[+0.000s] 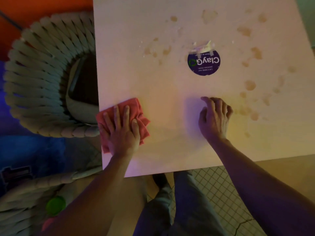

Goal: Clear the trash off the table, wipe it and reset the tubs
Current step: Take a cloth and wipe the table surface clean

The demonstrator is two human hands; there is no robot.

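A pale square table (163,82) fills the middle of the head view. My left hand (121,128) presses flat, fingers straight, on a crumpled pink cloth (136,108) at the table's near left edge. My right hand (214,116) rests on the tabletop to the right of it, fingers loosely curled, holding nothing. Brownish smears and spots (250,85) cover the far and right parts of the surface. A round purple sticker (203,63) sits near the table's middle, with a torn scrap of white paper (202,46) at its far edge.
A woven rope chair (44,74) stands against the table's left side. A second woven seat at the bottom left holds a green lid (55,205). My legs and a tiled floor (213,193) show below the near edge.
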